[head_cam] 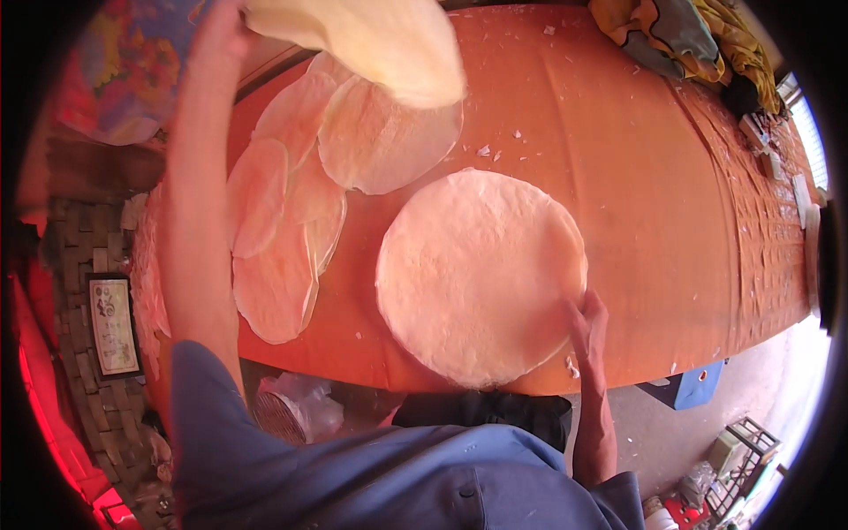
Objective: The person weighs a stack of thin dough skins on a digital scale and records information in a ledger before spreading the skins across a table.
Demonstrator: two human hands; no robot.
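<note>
In front of me lies a thick round of pale, flatbread-like sheets (474,278), perhaps a stack. My right hand (588,324) pinches its right rim, thumb on top. My left arm reaches far up the left side; my left hand (233,30) is blurred and partly cut off by the top edge. It holds the end of a raised pale sheet (397,50), which bends over the table. Under and beside that one, thinner oval sheets (391,139) overlap in a loose spread at the left of the orange table cover (636,218).
White scraps (485,151) dot the cover. Bunched patterned cloth (676,40) lies at the far right corner. A framed panel with writing (114,324) stands at the left. Below the table are a blue box (699,385), a plastic bag (308,404) and a metal rack (742,457).
</note>
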